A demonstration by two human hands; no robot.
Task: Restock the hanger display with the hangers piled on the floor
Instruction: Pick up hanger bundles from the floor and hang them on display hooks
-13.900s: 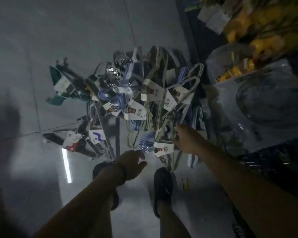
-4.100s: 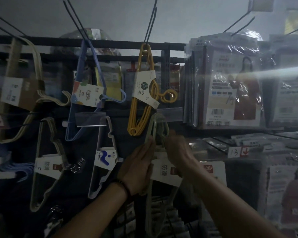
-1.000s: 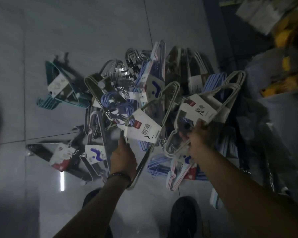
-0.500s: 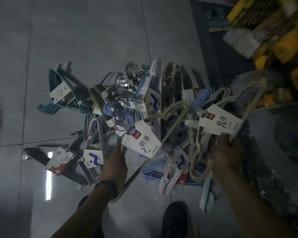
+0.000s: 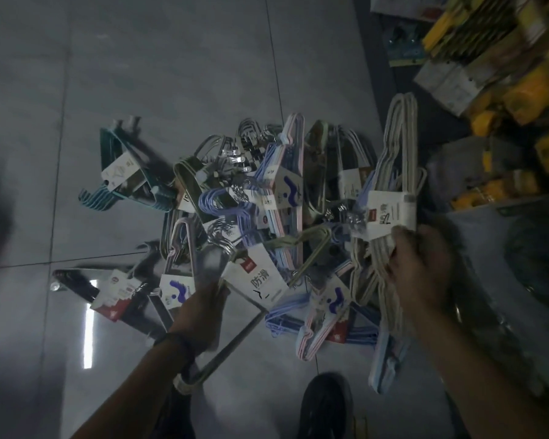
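Hangers lie heaped mid-scene on the grey tiled floor, bundled under white labels. At the pile's near edge I see my left hand, fingers curled tight round an olive bundle that slants towards me. On the pile's right side my right hand clamps a cream bundle just below its label. A dark shoe stands nearest me, and yellow packs crowd the far right.

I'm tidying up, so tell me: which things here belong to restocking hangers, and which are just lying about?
Job: hanger pile; cream hanger bundle in the right hand; greenish hanger bundle in the left hand.
Lying about: yellow packets; black shoe.
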